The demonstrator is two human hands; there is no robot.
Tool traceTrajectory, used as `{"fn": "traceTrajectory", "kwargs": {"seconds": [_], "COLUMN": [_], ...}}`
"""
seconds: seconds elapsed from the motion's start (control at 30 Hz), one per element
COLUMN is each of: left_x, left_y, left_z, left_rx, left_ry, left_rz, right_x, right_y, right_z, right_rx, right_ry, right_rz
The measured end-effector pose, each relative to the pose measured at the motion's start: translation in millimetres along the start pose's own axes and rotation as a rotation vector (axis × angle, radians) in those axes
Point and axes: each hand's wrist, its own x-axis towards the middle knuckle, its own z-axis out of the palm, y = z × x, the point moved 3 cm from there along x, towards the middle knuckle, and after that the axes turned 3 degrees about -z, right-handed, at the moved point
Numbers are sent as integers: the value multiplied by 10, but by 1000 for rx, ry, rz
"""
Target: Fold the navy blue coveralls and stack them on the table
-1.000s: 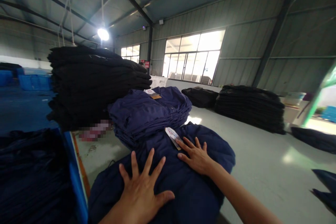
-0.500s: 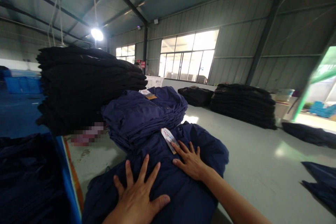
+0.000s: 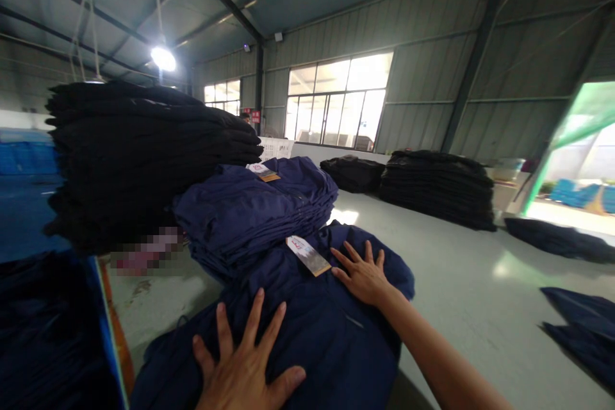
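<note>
- Currently, a navy garment [image 3: 336, 346] is laid across a pale table's [image 3: 456, 295] near side, before a folded blue stack [image 3: 259, 205].
- At left, the left hand [image 3: 243, 365] is placed on it, fingers apart.
- At right, the right hand [image 3: 364, 277] is likewise spread, beside a tag [image 3: 308, 256].

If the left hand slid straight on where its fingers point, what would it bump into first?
Probably the blue pile ahead, with the left hand passing over the dark cloth. Its index finger might brush the nearer tag first; depth is hard to judge.
</note>
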Motion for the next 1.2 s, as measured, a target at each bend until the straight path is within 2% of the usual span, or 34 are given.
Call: {"fn": "traceTrajectory", "kwargs": {"seconds": [0.1, 0.17, 0.23, 0.3, 0.37, 0.4, 0.5, 0.6, 0.73, 0.87, 0.97, 1.07, 1.2], "left_x": [10, 17, 20, 23, 34, 46, 123, 238, 309, 261, 192, 101, -41], "left_y": [0, -10, -25, -35, -42, -44, -54, -79, -103, -86, -103, -138, -113], "left_z": [17, 11, -18, -81, -161, -192, -178, -45, 49, 2, -63, -138, -171], "left_rx": [11, 12, 2, -1, 23, 41, 81, 81, 77, 63, 50, 40, 47], "left_ry": [-7, -21, -35, -2, 95, 154, 228, 151, 85, 76, 27, -72, -169], "left_rz": [-6, -10, -5, 4, -19, -41, -97, -93, -85, -62, -13, 89, 241], "right_x": [80, 125, 175, 238, 310, 351, 478, 570, 558, 371, 104, -320, -1041], "right_y": [5, 15, 63, 154, 276, 341, 503, 564, 571, 536, 554, 604, 647], "right_z": [85, 72, -3, -110, -177, -175, -37, 143, 219, 127, 105, 132, 87], "right_rx": [56, 88, 100, 61, -17, -45, 25, 168, 158, 149, 114, 43, 9], "right_ry": [-128, -167, -122, 4, 106, 106, -51, -183, -224, -181, -202, -221, -278], "right_rz": [-9, -39, -52, -37, 24, 61, 113, 50, 62, 56, 96, 175, 221]}}
